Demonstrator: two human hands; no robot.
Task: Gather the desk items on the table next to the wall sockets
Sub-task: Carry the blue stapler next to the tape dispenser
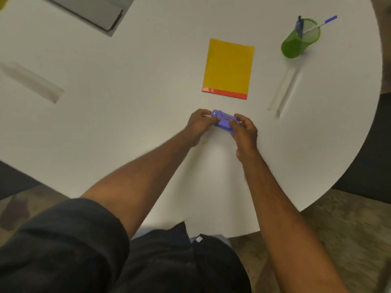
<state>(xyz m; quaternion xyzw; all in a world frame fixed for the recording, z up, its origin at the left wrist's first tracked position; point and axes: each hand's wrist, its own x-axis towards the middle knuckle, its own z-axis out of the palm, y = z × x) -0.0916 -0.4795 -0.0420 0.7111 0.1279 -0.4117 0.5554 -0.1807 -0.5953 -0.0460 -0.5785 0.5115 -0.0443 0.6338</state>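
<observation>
A small purple hole punch (224, 121) lies near the middle of the white round table (127, 102). My left hand (200, 124) grips its left end and my right hand (243, 132) grips its right end. Just beyond it lies a yellow folder with a red edge (228, 67). At the far right stands a green mesh pen cup (299, 38) with purple pens in it. A clear ruler (284, 90) lies in front of the cup. Motion blur softens the picture.
A grey flat box or laptop (88, 11) sits at the table's far left edge. A blurred pale strip (31, 81) lies on the left. The table's rim curves down the right side, with carpet (338, 229) and a dark chair beyond.
</observation>
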